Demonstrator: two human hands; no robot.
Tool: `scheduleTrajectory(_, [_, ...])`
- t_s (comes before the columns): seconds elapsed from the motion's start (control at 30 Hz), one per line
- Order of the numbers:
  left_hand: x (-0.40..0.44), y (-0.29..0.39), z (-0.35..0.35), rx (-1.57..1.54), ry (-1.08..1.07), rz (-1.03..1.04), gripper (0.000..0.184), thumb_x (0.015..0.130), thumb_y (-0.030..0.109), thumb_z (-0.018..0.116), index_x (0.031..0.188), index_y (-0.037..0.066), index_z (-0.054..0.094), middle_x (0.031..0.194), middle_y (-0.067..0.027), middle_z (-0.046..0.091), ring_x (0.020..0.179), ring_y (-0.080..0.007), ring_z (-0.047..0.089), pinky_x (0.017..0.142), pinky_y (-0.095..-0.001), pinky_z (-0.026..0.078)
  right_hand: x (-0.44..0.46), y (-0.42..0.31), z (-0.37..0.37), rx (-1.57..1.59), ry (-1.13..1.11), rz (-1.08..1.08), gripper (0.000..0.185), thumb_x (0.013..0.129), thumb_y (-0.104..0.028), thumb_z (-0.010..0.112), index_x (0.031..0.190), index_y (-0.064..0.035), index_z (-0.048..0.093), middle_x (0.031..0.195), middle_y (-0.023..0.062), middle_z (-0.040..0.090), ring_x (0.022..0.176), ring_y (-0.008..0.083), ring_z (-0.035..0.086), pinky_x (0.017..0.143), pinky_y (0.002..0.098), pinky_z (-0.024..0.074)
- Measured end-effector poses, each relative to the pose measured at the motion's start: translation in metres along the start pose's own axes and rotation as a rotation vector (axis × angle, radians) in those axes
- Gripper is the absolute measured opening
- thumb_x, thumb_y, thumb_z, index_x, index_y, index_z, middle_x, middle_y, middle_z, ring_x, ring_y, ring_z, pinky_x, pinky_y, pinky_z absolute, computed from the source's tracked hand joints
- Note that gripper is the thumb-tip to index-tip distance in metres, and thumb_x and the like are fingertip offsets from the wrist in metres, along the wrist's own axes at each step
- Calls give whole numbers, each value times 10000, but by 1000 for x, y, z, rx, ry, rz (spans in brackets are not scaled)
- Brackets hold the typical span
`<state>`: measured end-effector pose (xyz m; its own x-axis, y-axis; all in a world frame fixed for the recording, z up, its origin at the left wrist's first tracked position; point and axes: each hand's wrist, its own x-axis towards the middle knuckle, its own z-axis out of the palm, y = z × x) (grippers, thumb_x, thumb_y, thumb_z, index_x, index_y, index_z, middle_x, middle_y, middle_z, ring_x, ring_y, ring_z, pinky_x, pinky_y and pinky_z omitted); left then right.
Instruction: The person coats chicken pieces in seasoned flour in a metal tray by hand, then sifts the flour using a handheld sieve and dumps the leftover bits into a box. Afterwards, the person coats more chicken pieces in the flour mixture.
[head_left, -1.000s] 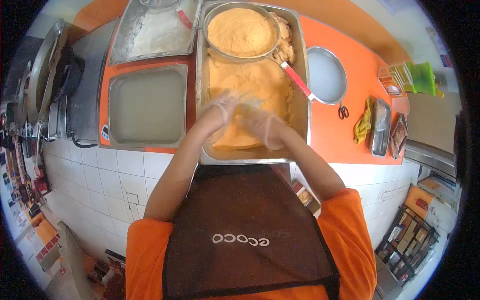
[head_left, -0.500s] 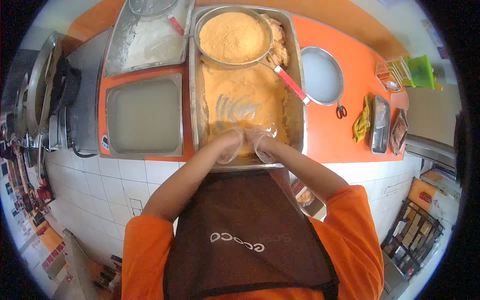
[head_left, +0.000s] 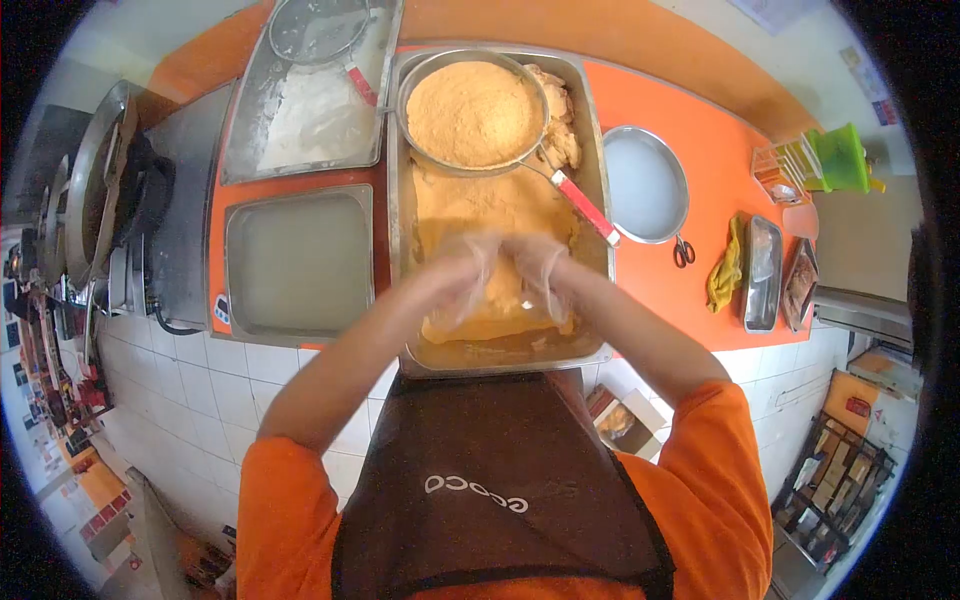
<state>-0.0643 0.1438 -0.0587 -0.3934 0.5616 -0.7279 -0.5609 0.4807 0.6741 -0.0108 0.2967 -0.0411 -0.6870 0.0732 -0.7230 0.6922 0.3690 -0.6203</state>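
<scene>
In a deep metal pan (head_left: 404,300) spreads a layer of orange breading flour (head_left: 470,205). Over its middle is my left hand (head_left: 472,275), in a clear plastic glove, with my right hand (head_left: 540,265), gloved the same way, close beside it. Motion smears the fingers of both, so their grip is hidden. A mound of flour shows between and just below the hands. Farther back, a round sieve (head_left: 475,112) heaped with orange flour rests across the pan, its red handle (head_left: 585,208) pointing right. Coated lumps that look like chicken pieces (head_left: 560,135) lie behind it at the right.
To the left stand a pan of cloudy liquid (head_left: 300,265) and a tray of white flour (head_left: 320,125) with another sieve (head_left: 318,28). On the right are a round pan of pale liquid (head_left: 645,185), scissors (head_left: 684,251), a yellow cloth (head_left: 727,268) and a narrow metal tray (head_left: 762,270).
Both hands have moved from the pan's near edge toward its middle. Flour now lies mounded near the front, and the streaks of bare metal are covered. The camera view has shifted slightly.
</scene>
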Motion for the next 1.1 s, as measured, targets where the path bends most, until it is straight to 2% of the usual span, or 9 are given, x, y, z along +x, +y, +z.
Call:
scheduleTrajectory(0.07, [-10, 50, -19, 57, -68, 163, 316, 960, 394, 466, 1090, 116, 540, 852, 5, 465, 757, -144, 445, 629, -386, 432, 42, 7, -29, -386, 175, -511, 285, 896, -126, 461, 1129, -85, 620, 940, 54, 674, 774, 156, 605, 721, 306, 498])
scheduleTrajectory(0.2, [-16, 134, -36, -165, 180, 311, 275, 959, 364, 478, 1095, 127, 506, 895, 8, 447, 774, -137, 455, 673, -369, 453, -9, -116, -76, -49, 245, -191, 265, 929, -152, 436, 1113, -75, 612, 984, 65, 642, 898, 186, 613, 756, 321, 506])
scheduleTrajectory(0.47, [-20, 112, -68, -344, 34, 386, 602, 935, 452, 479, 1383, 79, 328, 1253, -85, 435, 1104, -233, 464, 931, -418, 382, 80, -39, -112, -294, 221, -830, 273, 895, -177, 540, 1115, -20, 579, 971, 49, 605, 870, 205, 583, 682, 359, 489])
scheduleTrajectory(0.57, [-46, 73, -58, -443, 5, 394, 649, 925, 463, 490, 1392, 46, 320, 1297, -94, 432, 1127, -244, 473, 956, -406, 372, -2, -25, -68, -1035, 372, -749, 141, 761, -91, 611, 874, -18, 652, 954, 161, 644, 883, 265, 640, 747, 379, 506])
scheduleTrajectory(0.63, [-60, 42, -46, -485, 11, 381, 655, 925, 461, 496, 1392, 36, 325, 1328, -101, 432, 1161, -249, 469, 966, -407, 371, -32, -31, -45, -1784, -290, -463, 121, 760, -119, 622, 840, -56, 688, 959, 144, 649, 875, 243, 637, 729, 355, 502])
scheduleTrajectory(0.77, [-61, -9, -32, -473, 48, 293, 609, 926, 384, 525, 1397, 39, 352, 1402, -137, 406, 1265, -261, 422, 1023, -393, 347, 10, 101, 36, -1512, -280, -474, 128, 745, -201, 640, 776, -97, 709, 835, 98, 662, 874, 219, 621, 698, 344, 494])
scheduleTrajectory(0.8, [-60, -22, -30, -477, 65, 256, 593, 924, 351, 540, 1398, 42, 363, 1420, -150, 394, 1290, -266, 406, 1045, -381, 336, 10, 108, 50, -1605, -400, -601, 138, 738, -222, 648, 736, -97, 706, 793, 88, 661, 874, 220, 614, 698, 352, 492])
scheduleTrajectory(1.0, [-44, -72, -36, -232, 192, 541, 435, 969, 241, 473, 1325, -10, 448, 1352, -135, 467, 1213, -208, 481, 997, -298, 383, 30, 74, 8, -1516, 88, -588, 161, 784, -182, 574, 775, -85, 702, 749, 107, 662, 671, 230, 626, 600, 366, 488])
scheduleTrajectory(1.1, [-56, -60, -33, -215, 258, 450, 530, 961, 345, 497, 1373, 29, 395, 1345, -97, 486, 1187, -202, 504, 939, -335, 433, 52, 87, 35, -1255, 196, -712, 156, 766, -198, 565, 755, -110, 693, 770, 87, 662, 741, 233, 626, 628, 361, 477])
